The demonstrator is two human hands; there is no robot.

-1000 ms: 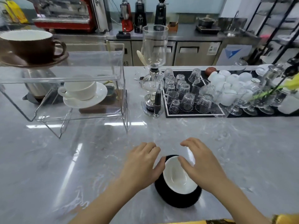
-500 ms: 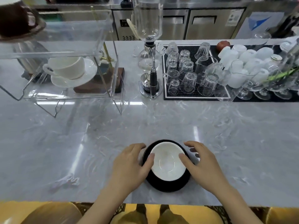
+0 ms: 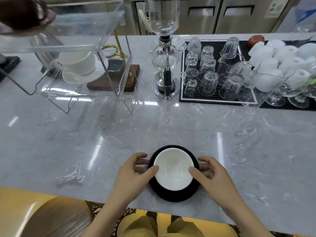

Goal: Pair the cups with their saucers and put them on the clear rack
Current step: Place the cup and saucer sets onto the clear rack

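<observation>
Head view. A black cup [image 3: 173, 175] with a white interior is seen standing upright on a black saucer [image 3: 174, 195], near the front edge of the grey marbled surface [image 3: 171, 127]. The pair is flanked by both hands. The left hand [image 3: 135, 175] is curled against the left side of the cup, with the thumb laid on the rim and the fingers [image 3: 139, 160] wrapped round the far side at the saucer's edge. The right hand [image 3: 213, 177] is placed likewise on the right side, thumb on the rim and fingers bent round the outside. Both hands are thus closed loosely on the cup and saucer; whether the pair is lifted off the surface cannot be told.

The clear rack [image 3: 77, 48] is seen at the far left of the surface, well apart from the hands. On its lower shelf a white cup [image 3: 77, 63] is set on a white saucer [image 3: 82, 76]. On its upper shelf a brown cup [image 3: 22, 12] is partly cut off by the picture's edge.

To the right of the rack a glass siphon brewer [image 3: 164, 48] is stood, and beside it a black mat [image 3: 215, 72] carrying upturned glasses [image 3: 207, 82]. Further right, white cups [image 3: 280, 53] are grouped.
</observation>
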